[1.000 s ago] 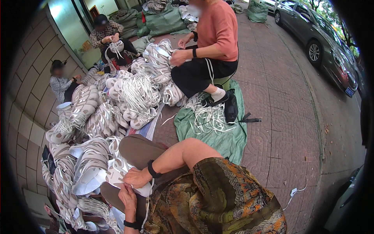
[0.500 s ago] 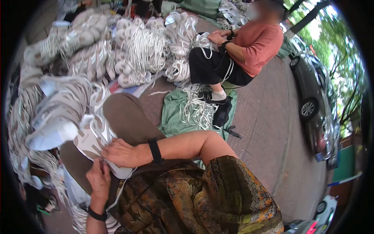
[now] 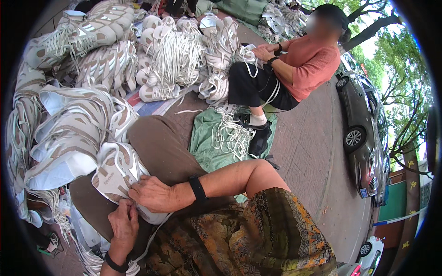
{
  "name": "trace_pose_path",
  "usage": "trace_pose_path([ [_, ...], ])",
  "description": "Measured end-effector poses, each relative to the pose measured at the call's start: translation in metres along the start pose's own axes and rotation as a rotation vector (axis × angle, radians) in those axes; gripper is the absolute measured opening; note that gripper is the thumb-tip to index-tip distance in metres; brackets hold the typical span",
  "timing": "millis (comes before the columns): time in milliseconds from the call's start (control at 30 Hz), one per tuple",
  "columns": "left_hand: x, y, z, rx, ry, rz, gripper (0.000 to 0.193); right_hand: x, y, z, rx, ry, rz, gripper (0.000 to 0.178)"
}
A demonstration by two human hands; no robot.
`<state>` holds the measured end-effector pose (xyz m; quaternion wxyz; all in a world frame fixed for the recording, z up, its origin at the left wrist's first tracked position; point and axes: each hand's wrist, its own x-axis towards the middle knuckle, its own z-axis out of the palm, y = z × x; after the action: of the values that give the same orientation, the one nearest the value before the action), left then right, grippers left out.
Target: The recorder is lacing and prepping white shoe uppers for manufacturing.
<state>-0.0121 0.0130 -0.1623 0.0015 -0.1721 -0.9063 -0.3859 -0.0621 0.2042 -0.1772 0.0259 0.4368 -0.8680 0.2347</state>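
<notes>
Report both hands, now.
Left hand: closed at the edge of the shoe upper; anything pinched is hidden.
Right hand: closed, holding that shoe upper.

Lettering [image 3: 108,178] is marking the held sneaker [image 3: 120,161]; yellow characters [image 3: 413,185] are lining a brown board [image 3: 411,198]; a blue licence plate [image 3: 363,192] is fronting a dark car [image 3: 367,138].

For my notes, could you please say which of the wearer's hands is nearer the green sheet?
Right: in view, the right hand is left of and below the green sheet; the left hand, farther left and lower.
</notes>
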Motion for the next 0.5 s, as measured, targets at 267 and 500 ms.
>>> trace_pose_path([
  [267,0.000,-0.005,-0.002,0.174,-0.029,0.156,0.014,0.000,0.006,-0.008,0.115,0.079,-0.037,0.028],
  [500,-0.022,-0.015,-0.028,0.294,0.087,0.250,0.010,-0.013,-0.002,-0.049,0.563,0.028,-0.124,0.013],
])
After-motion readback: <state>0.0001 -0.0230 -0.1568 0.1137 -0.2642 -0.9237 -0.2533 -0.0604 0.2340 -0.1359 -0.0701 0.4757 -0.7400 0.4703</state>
